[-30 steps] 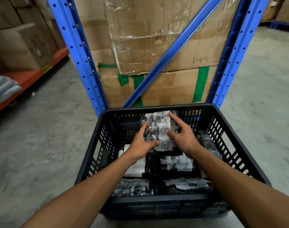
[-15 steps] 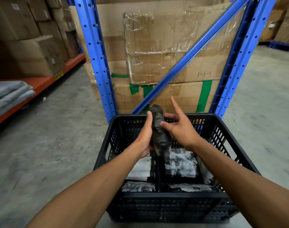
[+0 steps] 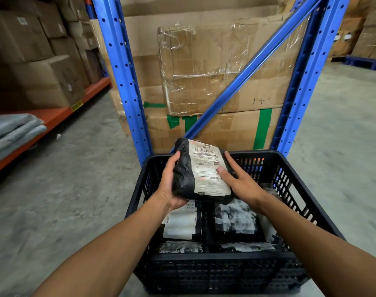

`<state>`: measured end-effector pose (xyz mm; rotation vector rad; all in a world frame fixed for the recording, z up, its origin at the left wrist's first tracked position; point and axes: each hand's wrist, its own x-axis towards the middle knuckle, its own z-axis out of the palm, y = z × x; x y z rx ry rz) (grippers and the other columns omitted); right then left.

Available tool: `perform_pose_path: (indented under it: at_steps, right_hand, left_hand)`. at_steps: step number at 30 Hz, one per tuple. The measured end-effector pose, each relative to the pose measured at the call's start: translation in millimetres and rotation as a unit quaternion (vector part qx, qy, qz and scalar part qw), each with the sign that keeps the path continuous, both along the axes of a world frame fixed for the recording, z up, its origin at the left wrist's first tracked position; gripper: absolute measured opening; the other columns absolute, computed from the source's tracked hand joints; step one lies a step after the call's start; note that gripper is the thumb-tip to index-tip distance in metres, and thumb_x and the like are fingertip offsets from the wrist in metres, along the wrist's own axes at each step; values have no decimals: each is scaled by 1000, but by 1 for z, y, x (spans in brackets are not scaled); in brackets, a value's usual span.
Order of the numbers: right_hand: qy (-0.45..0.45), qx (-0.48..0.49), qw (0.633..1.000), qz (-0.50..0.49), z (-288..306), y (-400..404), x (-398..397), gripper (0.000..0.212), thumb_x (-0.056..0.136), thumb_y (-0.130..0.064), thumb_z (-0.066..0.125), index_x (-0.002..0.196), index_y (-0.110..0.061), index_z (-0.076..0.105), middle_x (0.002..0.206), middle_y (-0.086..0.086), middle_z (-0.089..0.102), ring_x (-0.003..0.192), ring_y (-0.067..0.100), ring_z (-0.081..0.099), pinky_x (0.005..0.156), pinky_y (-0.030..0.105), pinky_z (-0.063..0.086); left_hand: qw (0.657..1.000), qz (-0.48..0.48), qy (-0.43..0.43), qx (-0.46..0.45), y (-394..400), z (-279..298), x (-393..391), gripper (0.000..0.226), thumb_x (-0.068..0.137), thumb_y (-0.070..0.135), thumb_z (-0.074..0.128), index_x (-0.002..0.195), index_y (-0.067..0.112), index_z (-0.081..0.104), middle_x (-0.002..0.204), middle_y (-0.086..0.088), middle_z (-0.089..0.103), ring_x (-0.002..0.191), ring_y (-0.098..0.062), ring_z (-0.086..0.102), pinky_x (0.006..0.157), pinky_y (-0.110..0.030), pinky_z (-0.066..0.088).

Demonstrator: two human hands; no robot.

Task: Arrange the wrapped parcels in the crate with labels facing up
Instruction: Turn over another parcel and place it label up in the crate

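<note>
Fingers (image 3: 176, 159) of the left hand (image 3: 169, 185) curl around the left edge of a black plastic-wrapped parcel with a white shipping label (image 3: 202, 170), palm under its lower corner. The right hand (image 3: 239, 181) lies flat and open against the parcel's right side, thumb on the label. The parcel is held above the black slatted plastic crate (image 3: 223, 273), label tilted toward the camera. Inside the crate lie more black wrapped parcels (image 3: 235, 219), white labels up. Beyond stand a blue steel rack (image 3: 122, 82) and taped brown cardboard cartons (image 3: 215, 67) on a grey concrete floor (image 3: 65, 179).
</note>
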<state>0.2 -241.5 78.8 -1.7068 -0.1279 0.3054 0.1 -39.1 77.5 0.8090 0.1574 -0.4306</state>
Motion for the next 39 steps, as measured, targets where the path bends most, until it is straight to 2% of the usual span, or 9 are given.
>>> perform_pose_path:
  at_steps: [6,11,14,17,23,27,32,36,39]
  right_hand:
    - [25,71,997,-25,-10,4,4,65,102,-14,53,154,-42,26,121,-10,66,99,14,72,78,31,61]
    - [2,37,998,-57,-11,4,3,60,103,-11,49,154,-38,29,132,2,62,108,21,67,95,39,56]
    - [-20,9,998,-66,-11,5,1,58,103,-11,48,154,-35,31,141,3,56,121,26,60,107,48,48]
    - [-24,0,997,-79,-13,7,1,59,102,-10,50,154,-31,31,133,2,60,114,25,64,100,46,53]
    - [-12,-17,998,-66,-21,12,3,66,99,-11,58,154,-34,30,124,-1,68,107,22,69,96,47,56]
    - [13,-56,998,-2,-25,16,2,86,91,-4,67,158,-29,19,107,-15,63,102,16,67,96,39,55]
    - [50,-103,993,41,-38,29,6,97,88,-3,71,160,-25,10,118,-7,58,110,19,61,97,33,52]
    - [74,-118,989,43,-51,48,12,95,89,-4,69,159,-22,8,139,5,55,110,20,57,94,33,52]
    - [94,-124,987,40,-67,63,21,96,88,-3,70,159,-22,8,143,9,54,117,24,58,103,41,50]
  left_hand:
    - [990,9,-26,138,3,-1,4,60,95,58,50,135,15,63,131,-18,67,123,-37,62,110,-55,42]
    - [944,91,-127,292,1,-17,13,51,106,32,46,155,41,33,141,-3,62,120,-23,65,104,-47,51]
    - [899,77,-176,394,0,-16,10,54,108,35,39,156,48,19,141,14,52,114,-4,60,98,-26,49]
    - [857,15,-222,465,4,-18,5,64,102,45,49,154,56,13,139,21,52,124,-2,55,108,-29,43]
    - [826,-56,-243,506,16,-27,-4,90,96,28,68,159,46,7,141,25,47,126,3,52,109,-22,40]
    - [802,-63,-231,547,24,-28,-7,87,97,25,66,160,43,9,133,27,49,121,2,50,84,0,38]
    - [778,-78,-211,587,37,-42,-5,85,96,23,67,161,37,14,140,14,52,126,-3,47,102,-18,34]
    - [760,-83,-189,617,49,-54,4,82,96,18,66,162,28,18,146,2,52,125,-6,48,96,-14,34]
    - [754,-83,-168,629,59,-69,10,79,96,15,65,161,24,20,145,-3,55,128,-14,53,98,-18,37]
